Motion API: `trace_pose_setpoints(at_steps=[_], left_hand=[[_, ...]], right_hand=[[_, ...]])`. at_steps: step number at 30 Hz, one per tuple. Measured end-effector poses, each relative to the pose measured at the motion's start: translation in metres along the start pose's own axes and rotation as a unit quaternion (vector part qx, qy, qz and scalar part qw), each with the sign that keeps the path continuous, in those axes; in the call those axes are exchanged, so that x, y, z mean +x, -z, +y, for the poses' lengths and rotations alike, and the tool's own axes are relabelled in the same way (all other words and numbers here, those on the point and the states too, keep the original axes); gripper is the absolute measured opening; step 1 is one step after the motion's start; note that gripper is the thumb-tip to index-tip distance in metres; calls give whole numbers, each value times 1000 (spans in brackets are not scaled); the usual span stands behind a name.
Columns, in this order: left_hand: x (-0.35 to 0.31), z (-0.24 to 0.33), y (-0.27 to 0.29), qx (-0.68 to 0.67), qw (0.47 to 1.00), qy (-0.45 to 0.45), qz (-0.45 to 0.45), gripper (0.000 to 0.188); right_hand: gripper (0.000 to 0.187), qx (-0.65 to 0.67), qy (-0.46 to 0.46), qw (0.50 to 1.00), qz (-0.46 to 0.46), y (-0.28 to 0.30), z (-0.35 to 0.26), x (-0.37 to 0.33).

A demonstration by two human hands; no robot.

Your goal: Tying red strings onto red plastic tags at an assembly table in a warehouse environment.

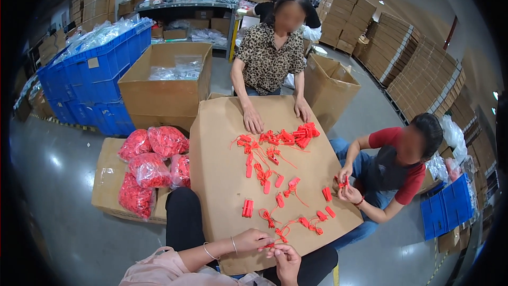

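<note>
My left hand, with bracelets at the wrist, pinches a small red piece at the near edge of the cardboard-topped work surface. Close beside it, my right hand has its thumb and fingers pressed together at the same piece; a red cord loops just above the fingertips. Just ahead lie slim red plastic pieces with knotted cords. A neat group of cordless red pieces sits left of these. Farther back is a larger pile of red pieces.
Across the table a person rests both hands near the pile. At the right a seated person handles a red piece. Clear bags of red pieces lie on a carton at the left. Behind stand blue crates and an open cardboard box.
</note>
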State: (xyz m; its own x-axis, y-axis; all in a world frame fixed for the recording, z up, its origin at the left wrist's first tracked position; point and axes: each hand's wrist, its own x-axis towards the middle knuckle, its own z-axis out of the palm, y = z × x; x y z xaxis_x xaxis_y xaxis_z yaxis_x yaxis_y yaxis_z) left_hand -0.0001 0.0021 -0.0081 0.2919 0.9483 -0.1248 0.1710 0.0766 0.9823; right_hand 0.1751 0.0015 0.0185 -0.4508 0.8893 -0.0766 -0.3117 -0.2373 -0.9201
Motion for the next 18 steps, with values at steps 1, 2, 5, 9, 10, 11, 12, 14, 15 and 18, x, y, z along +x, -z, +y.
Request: trace_pose_setpoints(at_steps=[1, 2, 5, 9, 10, 11, 12, 14, 15, 18], left_hand=[[-1, -2, -2, 5, 1000, -8, 8, 30], [-1, -6, -3, 5, 1000, -6, 10, 30], [0, -16, -6, 42, 991, -92, 85, 29], [2, -16, -4, 134, 986, -85, 56, 29], [2, -16, -2, 198, 979, -44, 21, 29], [3, -16, 1, 196, 979, -44, 20, 29], [1, -15, 0, 200, 979, -30, 15, 29], [-2, -14, 1, 201, 980, -13, 9, 29], [-1, -14, 3, 176, 984, -31, 15, 29], [-5, -13, 5, 148, 987, -54, 33, 30]], right_hand=[[12, -4, -11, 1000, 4, -1, -1, -1], [12, -3, -13, 1000, 2, -2, -1, 0], [12, -12, -9, 1000, -19, -6, -2, -3], [12, -22, -2, 999, -27, -5, 1, -3], [12, -28, -4, 999, -33, -5, 2, -2], [12, -29, -6, 999, -33, -6, 3, 1], [12, -38, -5, 999, -33, -7, 3, 1], [11, -47, -8, 998, -33, -7, 6, 2], [11, 8, -20, 1000, -9, -4, 7, 5], [11, 114, -39, 992, 44, 4, 9, 13]])
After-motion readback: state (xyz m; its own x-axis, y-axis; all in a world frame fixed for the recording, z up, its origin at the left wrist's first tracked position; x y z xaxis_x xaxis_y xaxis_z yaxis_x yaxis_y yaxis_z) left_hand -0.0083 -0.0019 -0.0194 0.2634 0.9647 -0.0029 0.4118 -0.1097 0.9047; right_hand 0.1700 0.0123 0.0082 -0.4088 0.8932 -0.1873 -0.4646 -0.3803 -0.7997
